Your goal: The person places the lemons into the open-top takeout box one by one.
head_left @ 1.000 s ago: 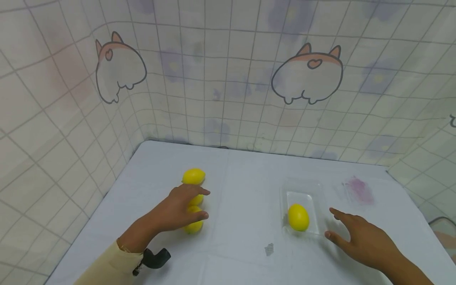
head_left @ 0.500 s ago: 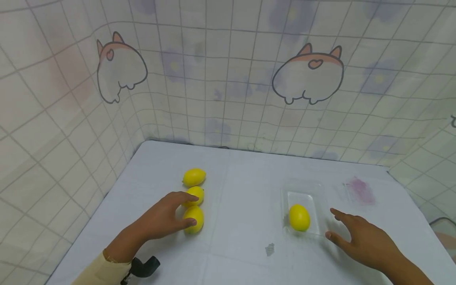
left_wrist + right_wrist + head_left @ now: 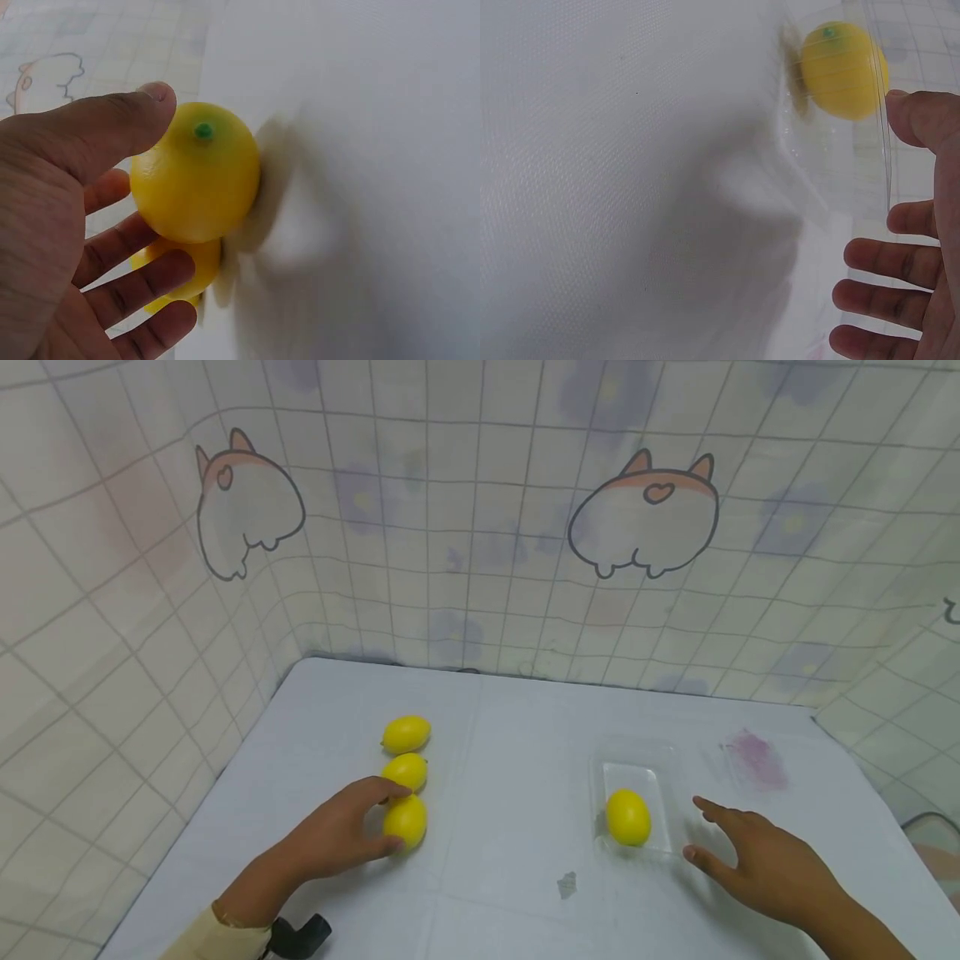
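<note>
Three yellow lemons stand in a row on the left of the white table: a far lemon [image 3: 407,734], a middle lemon [image 3: 407,772] and a near lemon [image 3: 406,823]. My left hand [image 3: 333,828] is at the near lemon, index finger on its far side and thumb on its near side. In the left wrist view the near lemon [image 3: 196,176] shows a green tip; the fingers are spread, and firm contact cannot be told. My right hand [image 3: 772,864] hovers, loosely spread, right of a clear plastic tray [image 3: 670,827] holding another lemon [image 3: 628,817].
A tiled-pattern curtain [image 3: 495,527] with cartoon animal drawings encloses the back and sides of the white table [image 3: 510,827]. A grey patch [image 3: 567,885] lies before the tray, and a pink stain [image 3: 759,756] marks the right. A black device [image 3: 300,937] sits at my left wrist.
My left hand has drawn back toward me, from over the middle and near lemons to around the near one. The lemons, tray and right hand have stayed in place.
</note>
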Action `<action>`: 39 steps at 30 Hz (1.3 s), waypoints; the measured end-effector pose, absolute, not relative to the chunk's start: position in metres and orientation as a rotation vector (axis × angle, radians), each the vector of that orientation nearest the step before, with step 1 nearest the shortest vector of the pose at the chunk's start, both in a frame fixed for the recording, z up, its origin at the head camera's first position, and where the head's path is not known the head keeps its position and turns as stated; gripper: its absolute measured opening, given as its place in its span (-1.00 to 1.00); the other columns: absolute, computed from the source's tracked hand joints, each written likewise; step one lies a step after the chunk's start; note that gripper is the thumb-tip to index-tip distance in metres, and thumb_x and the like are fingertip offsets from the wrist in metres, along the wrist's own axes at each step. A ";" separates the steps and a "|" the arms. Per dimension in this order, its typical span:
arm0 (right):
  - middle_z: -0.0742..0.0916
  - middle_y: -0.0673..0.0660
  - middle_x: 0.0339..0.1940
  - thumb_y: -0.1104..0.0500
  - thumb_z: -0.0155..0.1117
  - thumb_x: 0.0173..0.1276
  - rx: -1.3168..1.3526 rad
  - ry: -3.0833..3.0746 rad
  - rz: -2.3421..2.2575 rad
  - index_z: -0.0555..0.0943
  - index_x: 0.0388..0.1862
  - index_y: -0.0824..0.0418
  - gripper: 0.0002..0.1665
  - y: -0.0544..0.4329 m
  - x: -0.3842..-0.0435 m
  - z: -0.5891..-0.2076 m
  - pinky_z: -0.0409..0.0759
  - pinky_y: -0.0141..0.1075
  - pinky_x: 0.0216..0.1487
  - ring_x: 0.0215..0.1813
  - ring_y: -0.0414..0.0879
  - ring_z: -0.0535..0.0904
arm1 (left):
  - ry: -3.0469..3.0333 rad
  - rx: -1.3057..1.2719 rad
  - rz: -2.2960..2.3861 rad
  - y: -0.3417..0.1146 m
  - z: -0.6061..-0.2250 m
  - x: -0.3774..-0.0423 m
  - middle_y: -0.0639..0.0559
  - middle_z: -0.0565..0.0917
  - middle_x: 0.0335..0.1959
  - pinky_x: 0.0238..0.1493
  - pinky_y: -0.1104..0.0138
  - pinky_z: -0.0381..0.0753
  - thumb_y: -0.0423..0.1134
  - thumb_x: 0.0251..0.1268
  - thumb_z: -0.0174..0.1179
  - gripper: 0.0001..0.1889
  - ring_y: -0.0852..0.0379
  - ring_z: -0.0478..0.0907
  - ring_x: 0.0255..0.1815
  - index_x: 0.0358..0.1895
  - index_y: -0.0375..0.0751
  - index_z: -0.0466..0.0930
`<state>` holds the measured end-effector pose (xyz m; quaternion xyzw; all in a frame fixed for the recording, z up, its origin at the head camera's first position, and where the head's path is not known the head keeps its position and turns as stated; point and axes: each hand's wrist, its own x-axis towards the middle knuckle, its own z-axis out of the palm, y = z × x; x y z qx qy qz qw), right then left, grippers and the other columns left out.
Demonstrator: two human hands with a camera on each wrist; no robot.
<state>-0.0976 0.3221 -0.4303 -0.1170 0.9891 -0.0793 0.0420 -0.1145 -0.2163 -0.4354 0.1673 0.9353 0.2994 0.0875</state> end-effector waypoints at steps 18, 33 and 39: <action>0.68 0.33 0.19 -0.54 0.15 0.32 -0.355 3.020 -0.258 0.43 0.51 0.13 0.03 0.323 -0.098 -0.431 0.61 0.32 -0.13 0.19 0.37 0.58 | 2.768 0.569 0.937 -0.212 -0.446 -0.112 0.31 0.55 0.12 0.30 0.06 0.48 -0.14 0.04 0.61 -0.37 0.23 0.48 0.13 0.22 0.09 0.56; 0.68 0.32 0.19 -0.54 0.15 0.33 -0.350 3.021 -0.270 0.43 0.51 0.12 0.02 0.322 -0.096 -0.431 0.61 0.32 -0.11 0.19 0.36 0.59 | 2.717 0.613 0.958 -0.199 -0.451 -0.112 0.28 0.56 0.24 0.32 0.03 0.46 -0.01 0.06 0.59 -0.35 0.21 0.48 0.20 0.26 0.09 0.55; 0.68 0.32 0.18 -0.54 0.15 0.33 -0.342 3.019 -0.258 0.43 0.50 0.13 0.02 0.322 -0.096 -0.431 0.61 0.31 -0.12 0.18 0.35 0.59 | 2.701 0.636 0.938 -0.191 -0.450 -0.112 0.18 0.53 0.36 0.37 0.04 0.42 -0.04 0.11 0.56 -0.35 0.15 0.45 0.34 0.30 0.07 0.55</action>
